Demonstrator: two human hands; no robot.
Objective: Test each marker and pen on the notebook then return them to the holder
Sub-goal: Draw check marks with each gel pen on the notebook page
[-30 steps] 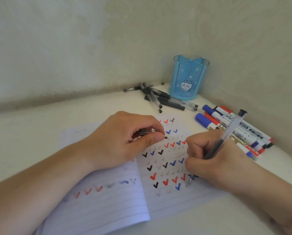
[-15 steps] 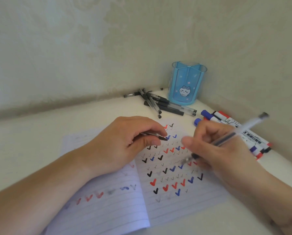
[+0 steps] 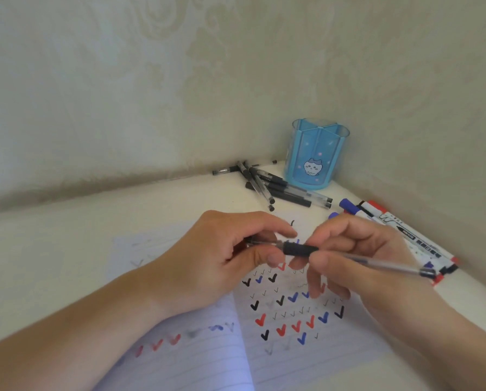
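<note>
Counting one blue holder (image 3: 318,153), one open notebook (image 3: 292,362), one held pen (image 3: 298,248), roughly six loose pens (image 3: 281,193) piled together, and maybe five markers (image 3: 405,235), overlapping too much for certainty.

Mid-frame, above the notebook (image 3: 287,320) with its ticks: left hand (image 3: 216,263) pinching a cap (image 3: 260,242), right hand (image 3: 357,261) gripping a pen (image 3: 349,256). Upper right: blue holder (image 3: 316,156), loose pens (image 3: 278,187), markers (image 3: 399,232).
</note>
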